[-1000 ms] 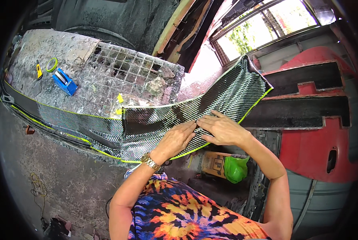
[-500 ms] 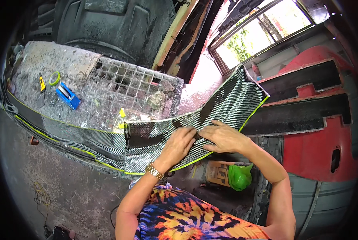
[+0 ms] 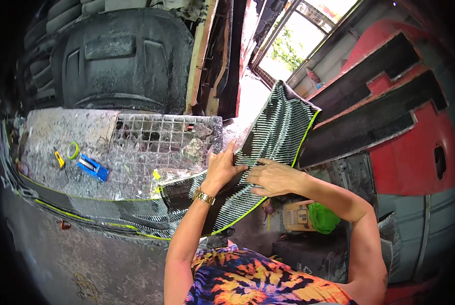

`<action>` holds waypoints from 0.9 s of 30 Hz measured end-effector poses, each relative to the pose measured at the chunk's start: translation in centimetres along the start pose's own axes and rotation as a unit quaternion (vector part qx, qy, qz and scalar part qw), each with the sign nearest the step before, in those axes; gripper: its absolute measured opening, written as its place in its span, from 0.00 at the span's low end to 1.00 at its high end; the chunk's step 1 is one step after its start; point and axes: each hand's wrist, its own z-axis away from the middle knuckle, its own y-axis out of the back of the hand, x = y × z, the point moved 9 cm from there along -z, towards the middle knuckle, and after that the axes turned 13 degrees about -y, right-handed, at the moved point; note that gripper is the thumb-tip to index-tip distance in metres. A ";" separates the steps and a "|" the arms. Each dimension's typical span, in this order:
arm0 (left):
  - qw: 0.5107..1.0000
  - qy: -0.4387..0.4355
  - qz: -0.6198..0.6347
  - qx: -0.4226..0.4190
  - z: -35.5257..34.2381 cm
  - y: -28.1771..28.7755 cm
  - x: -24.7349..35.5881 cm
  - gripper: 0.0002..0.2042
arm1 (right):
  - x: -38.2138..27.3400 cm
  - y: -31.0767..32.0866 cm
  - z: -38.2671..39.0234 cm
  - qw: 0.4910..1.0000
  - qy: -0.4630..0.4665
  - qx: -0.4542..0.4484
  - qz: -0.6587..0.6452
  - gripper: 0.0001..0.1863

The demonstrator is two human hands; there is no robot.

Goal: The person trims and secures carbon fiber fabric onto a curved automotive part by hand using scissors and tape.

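A long, patterned black-and-silver woven fabric with yellow-edged borders lies along a curved strip at the workbench's front and rises to a raised corner at the right. My left hand is at the fabric's upper edge, index finger extended and thumb apart, touching it. My right hand lies on the fabric just right of it, fingers spread and slightly bent, pressing on the surface. A blue tape dispenser, a green tape roll and a yellow cutter rest on the bench to the left.
The grimy workbench has a metal grid. Beyond stand a dark hood-shaped panel and long boards. Red panels with black strips are at right, a window behind. A green bag and cardboard box lie below.
The view has swung, so the bench appears lower. My left hand has moved away from me along the fabric toward its upper edge; my right hand stays on the surface, fingers shifted slightly.
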 end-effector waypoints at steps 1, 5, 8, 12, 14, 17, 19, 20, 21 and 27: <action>0.999 0.024 -0.001 -0.021 -0.1 -0.2 -0.5 0.47 | -0.1 0.3 0.0 1.000 -0.004 0.007 -0.004 0.21; 1.000 -0.019 0.010 -0.006 -1.6 0.2 0.2 0.39 | -0.2 -0.4 0.0 0.999 -0.026 -0.043 0.010 0.20; 0.998 -0.009 0.051 -0.038 -2.8 -0.1 0.1 0.32 | -0.4 0.0 0.2 0.999 -0.022 -0.029 0.034 0.19; 0.992 0.001 0.108 -0.068 -3.2 0.2 0.1 0.25 | 1.3 6.3 -1.8 0.996 -0.041 0.025 0.079 0.11; 0.986 -0.018 0.154 -0.054 -3.0 0.6 0.4 0.22 | 3.6 9.5 -4.2 0.988 -0.065 0.093 0.101 0.09; 0.975 -0.002 0.210 -0.075 -3.4 -1.0 0.8 0.20 | 8.4 7.9 -7.9 0.982 -0.057 0.118 0.139 0.13; 0.975 0.004 0.205 -0.084 -3.1 -1.0 0.3 0.19 | 10.0 7.1 -10.9 0.986 -0.101 0.021 0.134 0.15; 0.981 0.006 0.176 -0.082 -3.1 -0.8 0.3 0.18 | 11.1 5.7 -11.4 0.977 -0.146 -0.079 0.131 0.17; 0.986 0.008 0.147 -0.080 -3.2 -0.7 0.3 0.18 | 11.3 6.0 -11.4 0.978 -0.147 -0.078 0.129 0.17; 0.988 -0.006 0.133 -0.078 -3.2 -0.4 -0.4 0.17 | 9.1 6.9 -10.8 0.978 -0.092 -0.101 0.159 0.15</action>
